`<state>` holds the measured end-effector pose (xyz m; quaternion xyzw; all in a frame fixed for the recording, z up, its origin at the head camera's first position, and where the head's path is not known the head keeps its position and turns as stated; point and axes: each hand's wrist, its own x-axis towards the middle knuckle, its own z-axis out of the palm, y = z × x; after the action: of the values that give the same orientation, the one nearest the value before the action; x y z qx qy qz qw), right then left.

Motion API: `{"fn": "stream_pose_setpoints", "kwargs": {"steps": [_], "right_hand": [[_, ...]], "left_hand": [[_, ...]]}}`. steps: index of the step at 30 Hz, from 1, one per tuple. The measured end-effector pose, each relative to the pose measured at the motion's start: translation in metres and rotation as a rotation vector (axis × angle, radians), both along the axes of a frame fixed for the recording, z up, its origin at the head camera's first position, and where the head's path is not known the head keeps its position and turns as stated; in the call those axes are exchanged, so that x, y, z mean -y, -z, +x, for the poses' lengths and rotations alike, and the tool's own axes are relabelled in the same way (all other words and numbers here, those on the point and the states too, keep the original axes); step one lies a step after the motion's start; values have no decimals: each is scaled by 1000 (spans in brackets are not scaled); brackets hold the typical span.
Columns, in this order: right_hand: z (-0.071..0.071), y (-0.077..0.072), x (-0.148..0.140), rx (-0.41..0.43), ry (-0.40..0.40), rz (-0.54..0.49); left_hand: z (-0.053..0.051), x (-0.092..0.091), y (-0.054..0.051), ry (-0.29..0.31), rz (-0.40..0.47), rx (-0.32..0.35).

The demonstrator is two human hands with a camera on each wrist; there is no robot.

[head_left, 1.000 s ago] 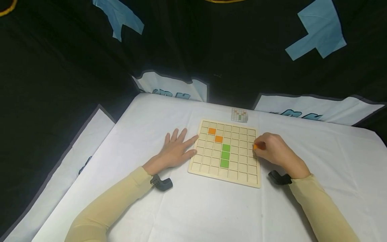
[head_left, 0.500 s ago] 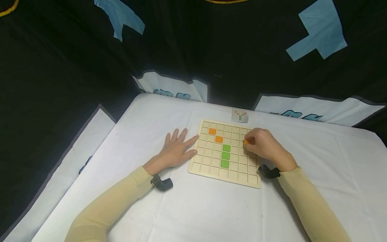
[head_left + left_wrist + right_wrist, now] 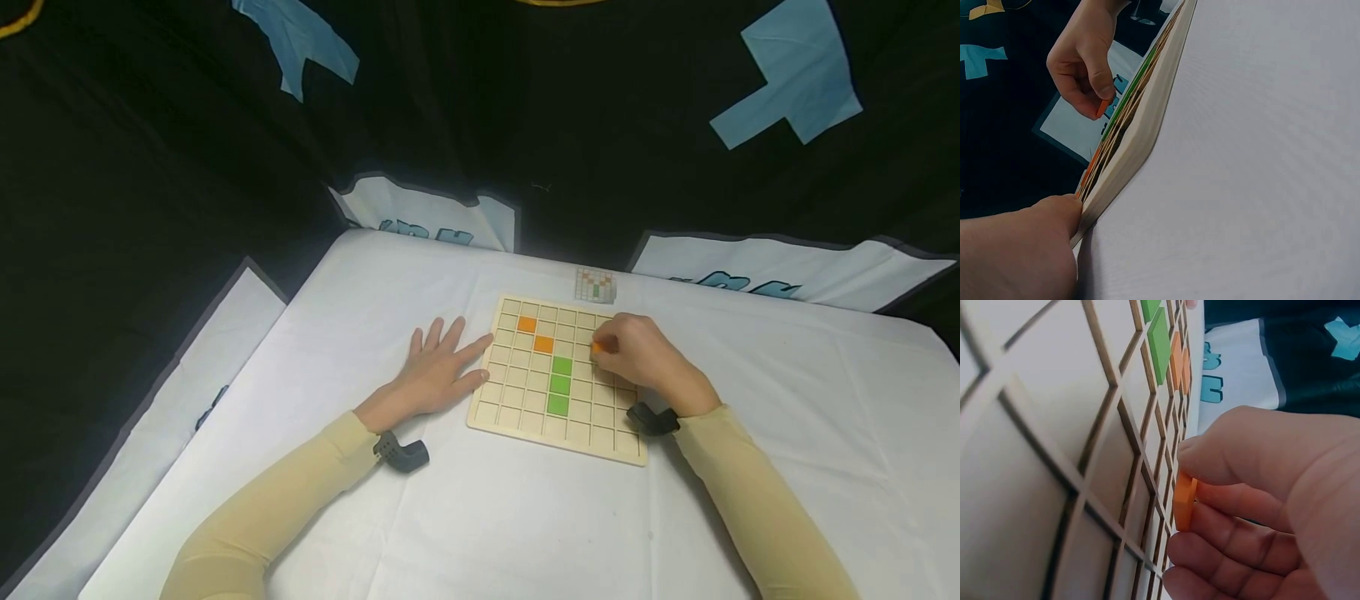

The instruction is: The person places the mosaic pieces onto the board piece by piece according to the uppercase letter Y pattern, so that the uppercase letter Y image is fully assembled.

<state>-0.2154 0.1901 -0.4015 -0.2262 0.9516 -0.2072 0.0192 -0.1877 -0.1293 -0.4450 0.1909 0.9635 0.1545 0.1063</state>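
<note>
A pale wooden grid board (image 3: 525,423) lies on the white cloth, its square cells divided by thin ridges. Two orange tiles, one of them this orange tile (image 3: 543,344), sit diagonally in it, with a column of green tiles (image 3: 559,384) below them. My right hand (image 3: 637,354) is over the board's right half and pinches another orange tile (image 3: 1184,503) between thumb and fingers. In the right wrist view that tile is tilted close to the ridges; whether it touches them I cannot tell. With fingers spread, my left hand (image 3: 431,379) rests at the board's left edge, thumb and index touching it.
Behind the board lies a small card (image 3: 595,285) printed with a coloured grid pattern. White cloth (image 3: 525,525) covers the table, and a black curtain (image 3: 480,108) with blue tape pieces hangs behind. Each wrist carries a dark camera mount, such as the left mount (image 3: 402,454).
My right hand has moved left from the board's right edge to over its cells, carrying the orange tile. The left hand and the board have stayed put.
</note>
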Motion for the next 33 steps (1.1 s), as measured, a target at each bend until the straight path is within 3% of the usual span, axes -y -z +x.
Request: {"fn": "stream_pose_setpoints", "kwargs": {"steps": [15, 33], "right_hand": [[-8, 0, 13, 10, -32, 18], [-6, 4, 15, 37, -31, 16]], "left_hand": [[1, 0, -2, -4, 7, 2], [1, 0, -1, 5, 0, -1]]}}
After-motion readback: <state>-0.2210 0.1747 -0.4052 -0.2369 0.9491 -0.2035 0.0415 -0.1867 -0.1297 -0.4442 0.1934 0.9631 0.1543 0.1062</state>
